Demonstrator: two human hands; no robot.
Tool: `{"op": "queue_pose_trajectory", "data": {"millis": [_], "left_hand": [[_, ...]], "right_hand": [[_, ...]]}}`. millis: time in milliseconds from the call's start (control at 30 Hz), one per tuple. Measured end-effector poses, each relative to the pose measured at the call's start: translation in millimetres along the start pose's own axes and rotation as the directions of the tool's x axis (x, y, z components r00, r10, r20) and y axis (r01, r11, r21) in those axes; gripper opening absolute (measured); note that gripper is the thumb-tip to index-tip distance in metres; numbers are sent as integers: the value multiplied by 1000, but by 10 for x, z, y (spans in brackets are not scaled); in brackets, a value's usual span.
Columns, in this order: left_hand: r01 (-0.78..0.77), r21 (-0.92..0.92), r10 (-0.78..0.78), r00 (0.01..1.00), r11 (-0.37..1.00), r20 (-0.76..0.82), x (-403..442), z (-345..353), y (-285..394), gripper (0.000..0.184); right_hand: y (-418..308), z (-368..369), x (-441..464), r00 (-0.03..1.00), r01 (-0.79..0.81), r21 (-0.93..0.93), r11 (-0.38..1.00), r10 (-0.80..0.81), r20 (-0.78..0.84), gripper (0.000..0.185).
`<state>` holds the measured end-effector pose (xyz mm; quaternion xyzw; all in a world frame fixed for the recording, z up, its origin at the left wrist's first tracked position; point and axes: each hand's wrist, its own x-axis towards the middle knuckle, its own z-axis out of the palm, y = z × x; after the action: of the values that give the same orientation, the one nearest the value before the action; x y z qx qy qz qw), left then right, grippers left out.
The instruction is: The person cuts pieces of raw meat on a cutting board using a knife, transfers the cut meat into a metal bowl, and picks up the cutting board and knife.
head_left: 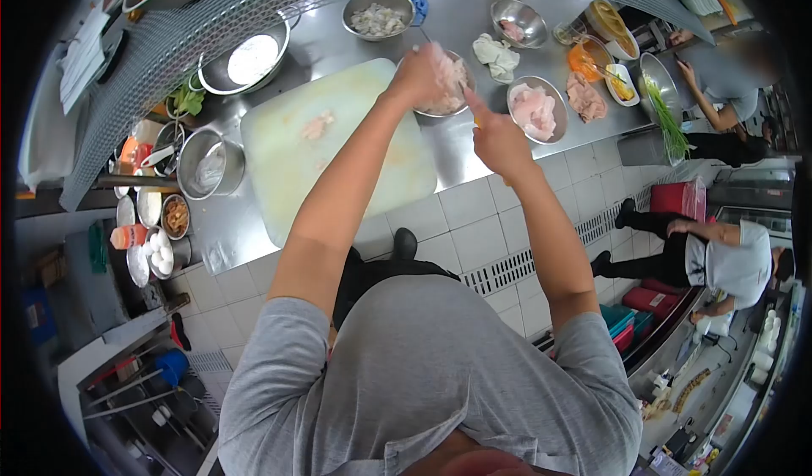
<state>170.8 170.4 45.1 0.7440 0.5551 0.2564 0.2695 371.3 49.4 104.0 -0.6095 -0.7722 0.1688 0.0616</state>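
My left hand (pixel 416 77) is over a metal bowl (pixel 451 114) of sliced pale pink raw meat (pixel 448 87). Its fingers are smeared by motion, and whether they grip any slices is unclear. My right hand (pixel 501 144) is wrapped around the yellow handle of a knife (pixel 479 123), to the right of that bowl; the blade points toward the bowl and is hard to make out. On the white cutting board (pixel 338 180) lies a small pile of cut raw meat (pixel 318 125). Larger raw meat pieces (pixel 534 112) fill another metal bowl (pixel 561 121) beside my right hand.
Along the counter's back are a bowl of greyish pieces (pixel 378 21), a crumpled white cloth (pixel 496 58) and a small meat bowl (pixel 518 23). A pot (pixel 210 165) stands left of the board. Two other people work at the right, one in a white shirt (pixel 736 260).
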Motion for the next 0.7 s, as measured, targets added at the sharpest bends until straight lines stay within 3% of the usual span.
{"op": "queue_pose_trajectory", "data": {"millis": [33,67,167,233,300,400,433,500,633,700], "left_hand": [[26,62,-34,991,998,127,30,43,-9,94],[-108,29,109,993,994,-48,-84,71,-90,79],[-15,-81,18,999,997,43,-132,-245,-250,59],[4,-83,-8,999,997,-46,-256,-536,-595,45],[183,79,-180,983,980,-43,-517,-966,-870,41],[303,442,-208,945,844,-252,-1067,-1028,-1704,35],[323,442,-238,942,837,-237,-1176,-949,-1747,33],[367,441,-301,929,819,-216,-1434,-797,-1762,29],[134,184,-142,989,974,35,-1826,-530,-1388,28],[96,70,-94,995,993,-30,-2080,-560,-1202,29]], "right_hand": [[111,105,-15,1000,1,-7,1000,-2,-27,76],[222,194,-31,998,8,-13,1000,-9,-54,77],[283,206,-131,994,8,22,1000,-6,-110,80],[249,130,-204,987,29,64,998,-18,-162,82],[187,98,-318,975,91,116,989,-65,-214,83],[25,285,-498,940,327,235,915,-289,-184,85],[-22,374,-546,919,391,279,877,-354,-174,84],[-113,619,-578,954,298,182,937,-295,-45,84],[-282,963,-347,972,205,-36,978,-199,127,83],[-446,1060,-292,947,297,-98,950,-280,158,84]]}}
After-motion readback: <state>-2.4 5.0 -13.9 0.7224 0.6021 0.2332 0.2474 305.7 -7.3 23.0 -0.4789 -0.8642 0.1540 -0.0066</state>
